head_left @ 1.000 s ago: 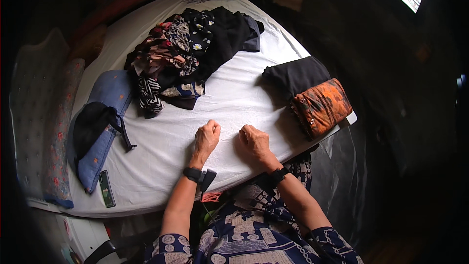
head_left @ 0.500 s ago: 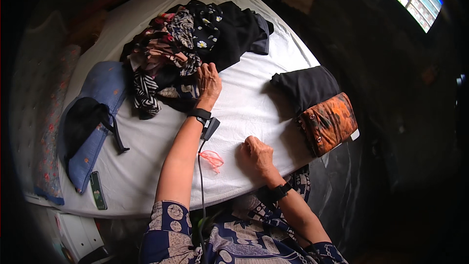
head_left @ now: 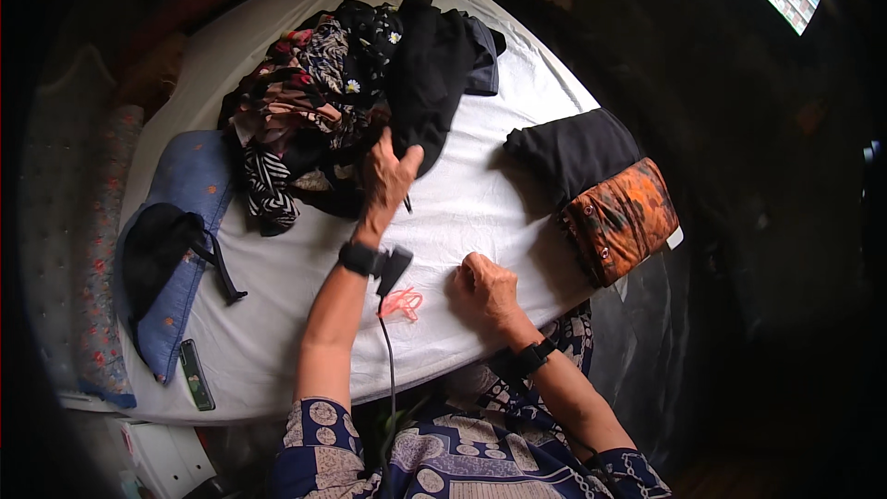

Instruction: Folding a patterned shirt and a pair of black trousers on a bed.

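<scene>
My left hand [head_left: 392,180] is at the near edge of a heap of clothes, thumb apart from the fingers, with the black garment [head_left: 427,74] caught between them. This dark cloth stretches from the back of the heap down to my hand, and its lower end hangs by my thumb. Beside it lie a black daisy-print cloth [head_left: 370,48], a pink and brown flowered cloth [head_left: 282,111] and a black-and-white striped piece [head_left: 268,192]. My right hand [head_left: 490,288] rests curled on the white sheet [head_left: 443,231], nothing seen in it; its fingertips are partly hidden.
To the right sit a folded black garment [head_left: 582,155] and a folded orange camouflage-pattern one [head_left: 624,217]. A blue pillow [head_left: 189,176] with a black strapped item [head_left: 159,245] lies left, near a phone [head_left: 197,375]. Pink string [head_left: 401,303] lies by the cable [head_left: 392,360] from my left wrist.
My left hand has turned, its thumb now spread, and come slightly nearer. The black garment has been drawn out of the heap toward me. My right hand stays in place.
</scene>
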`<state>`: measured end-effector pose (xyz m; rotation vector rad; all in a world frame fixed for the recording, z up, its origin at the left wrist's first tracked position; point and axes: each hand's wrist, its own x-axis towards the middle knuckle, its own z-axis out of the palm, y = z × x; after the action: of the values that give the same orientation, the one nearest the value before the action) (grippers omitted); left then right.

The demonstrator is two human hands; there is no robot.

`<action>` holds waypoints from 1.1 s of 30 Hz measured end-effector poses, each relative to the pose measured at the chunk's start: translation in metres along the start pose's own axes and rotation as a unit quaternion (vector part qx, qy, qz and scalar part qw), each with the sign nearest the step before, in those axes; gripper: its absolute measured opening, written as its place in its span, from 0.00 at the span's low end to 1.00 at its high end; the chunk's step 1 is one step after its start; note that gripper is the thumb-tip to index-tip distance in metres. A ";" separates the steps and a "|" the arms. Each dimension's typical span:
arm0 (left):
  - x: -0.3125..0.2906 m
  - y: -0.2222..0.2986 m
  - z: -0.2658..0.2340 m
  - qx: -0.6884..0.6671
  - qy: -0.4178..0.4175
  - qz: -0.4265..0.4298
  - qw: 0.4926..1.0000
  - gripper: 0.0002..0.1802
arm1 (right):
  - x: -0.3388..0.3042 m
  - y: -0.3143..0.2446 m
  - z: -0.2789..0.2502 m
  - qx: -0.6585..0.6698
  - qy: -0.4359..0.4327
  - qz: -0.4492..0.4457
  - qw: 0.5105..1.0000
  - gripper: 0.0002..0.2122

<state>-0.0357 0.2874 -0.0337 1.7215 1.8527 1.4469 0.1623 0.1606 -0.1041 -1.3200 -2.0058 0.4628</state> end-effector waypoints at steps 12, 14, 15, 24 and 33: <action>-0.243 0.038 -0.122 -0.019 -0.259 -0.070 0.963 0.47 | 0.004 0.027 -0.001 0.274 0.139 0.191 0.932 0.08; -0.224 0.055 -0.135 -0.048 -0.240 -0.050 0.968 0.49 | 0.002 0.034 -0.002 0.284 0.136 0.220 0.923 0.09; -0.223 0.047 -0.133 -0.029 -0.178 -0.002 0.984 0.50 | 0.002 0.024 0.000 0.303 0.109 0.225 0.920 0.09; -0.207 0.027 -0.104 -0.105 -0.023 -0.084 0.991 0.20 | -0.023 -0.004 -0.010 0.152 0.049 0.177 0.971 0.18; -0.198 0.109 -0.187 -0.274 0.191 -0.021 0.942 0.15 | -0.065 -0.068 -0.053 0.123 0.071 -0.072 0.987 0.35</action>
<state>-0.0462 0.0077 0.0542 1.1867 1.4140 2.1387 0.1711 0.0691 -0.0467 -1.0197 -1.8452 0.5159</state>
